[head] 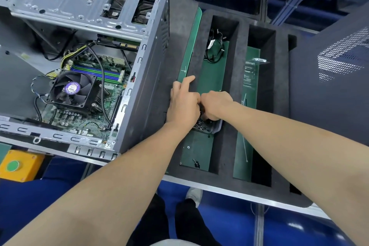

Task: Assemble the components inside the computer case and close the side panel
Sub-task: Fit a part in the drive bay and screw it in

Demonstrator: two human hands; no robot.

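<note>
The open computer case (144, 78) lies at the left, showing its motherboard (83, 120) and CPU fan (71, 88). To its right a dark foam tray (237, 106) has long compartments. Both my hands meet over a small grey screw tray (217, 128) of dark screws (199, 125) in the first compartment. My left hand (184, 104) has its index finger stretched along the foam wall and its other fingers curled under, hidden. My right hand (215, 104) is curled down into the screws, fingertips hidden. The dark side panel (329, 96) with a mesh patch lies at the far right.
A black cable bundle (214, 48) lies at the far end of the first compartment and a loose screw (196, 163) at its near end. The second compartment holds a clear plastic piece (251, 72) and a cable tie (244, 146). A yellow button box (18, 166) sits below the case.
</note>
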